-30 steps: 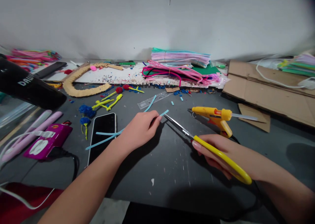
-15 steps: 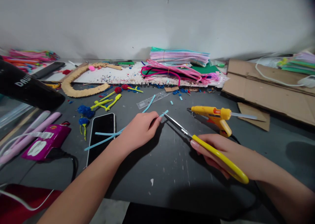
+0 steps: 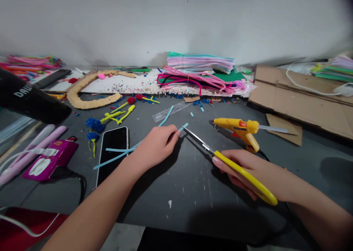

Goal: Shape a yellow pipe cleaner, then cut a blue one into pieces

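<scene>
Between thumb and fingers, my left hand [image 3: 158,146] pinches a light blue pipe cleaner [image 3: 185,126], whose short end sticks out past the fingertips. My right hand [image 3: 248,172] grips yellow-handled scissors [image 3: 234,166], and their blade tips meet that end just beyond my left fingertips. Another light blue strip [image 3: 167,115] reaches out behind my left hand. Two blue tails [image 3: 110,160] extend under my left wrist, over a smartphone [image 3: 113,140]. Small cut blue pieces [image 3: 192,114] lie on the table beyond the scissors.
A yellow glue gun [image 3: 237,125] lies beyond my right hand, cardboard [image 3: 298,100] behind it. Pink pipe cleaners [image 3: 193,78] and a clear ruler [image 3: 171,111] are at the back. Left are a black bottle [image 3: 33,96], a purple box [image 3: 49,159] and blue pompom flowers [image 3: 95,125].
Almost nothing differs. The view has shifted very slightly, while both hands, the scissors and the blue strip keep their positions.
</scene>
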A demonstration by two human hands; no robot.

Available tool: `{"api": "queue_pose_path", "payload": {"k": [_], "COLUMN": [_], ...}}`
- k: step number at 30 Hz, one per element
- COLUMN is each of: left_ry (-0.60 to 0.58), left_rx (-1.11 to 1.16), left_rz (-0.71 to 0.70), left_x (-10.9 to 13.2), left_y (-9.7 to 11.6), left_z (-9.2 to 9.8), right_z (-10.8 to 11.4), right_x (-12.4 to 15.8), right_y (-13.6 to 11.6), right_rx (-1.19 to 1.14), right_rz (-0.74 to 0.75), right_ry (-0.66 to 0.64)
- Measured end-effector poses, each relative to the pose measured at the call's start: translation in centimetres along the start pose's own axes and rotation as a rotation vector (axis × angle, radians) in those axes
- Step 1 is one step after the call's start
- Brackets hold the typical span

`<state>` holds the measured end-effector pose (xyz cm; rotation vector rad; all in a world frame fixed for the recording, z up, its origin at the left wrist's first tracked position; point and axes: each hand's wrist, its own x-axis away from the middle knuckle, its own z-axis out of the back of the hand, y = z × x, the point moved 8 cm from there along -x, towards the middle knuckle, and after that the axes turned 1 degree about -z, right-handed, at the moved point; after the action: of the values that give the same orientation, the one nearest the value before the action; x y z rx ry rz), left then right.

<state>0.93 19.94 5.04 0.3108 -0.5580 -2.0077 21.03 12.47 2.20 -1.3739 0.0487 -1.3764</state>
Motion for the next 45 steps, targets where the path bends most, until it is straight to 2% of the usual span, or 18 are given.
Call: {"api": "queue_pose_path", "payload": {"k": [18,26,32,38,45], "left_ry": [-0.014,-0.133,-0.123,-0.108,-0.07], "left_rx": [-0.009,-0.109,-0.122,-0.149,-0.174], "left_rz": [0.018,0.102,0.113,0.109,0.132], "left_x": [-0.1,0.8,0.9,0.7,0.8], "left_y": [-0.1,-2.2,-2.3,-2.3,-3.1], "left_z": [-0.3,0.8,1.2,1.2,2.1], "right_z": [0.2,0.0,-0.1,-0.1,-0.5], "right_x": [-0.2,-0.8,-1.2,-1.2,-0.9], "right_y": [-0.3,-0.2,-0.2,-0.6,0.7], "right_rx": [0.067,-0.002,0.021,0.059,-0.114], "right_rz": [0.028,-0.072,-0.102,-0.064,-0.102], "right_ry": [0.002,-0.078,-0.066,-0.018,-0.056]}}
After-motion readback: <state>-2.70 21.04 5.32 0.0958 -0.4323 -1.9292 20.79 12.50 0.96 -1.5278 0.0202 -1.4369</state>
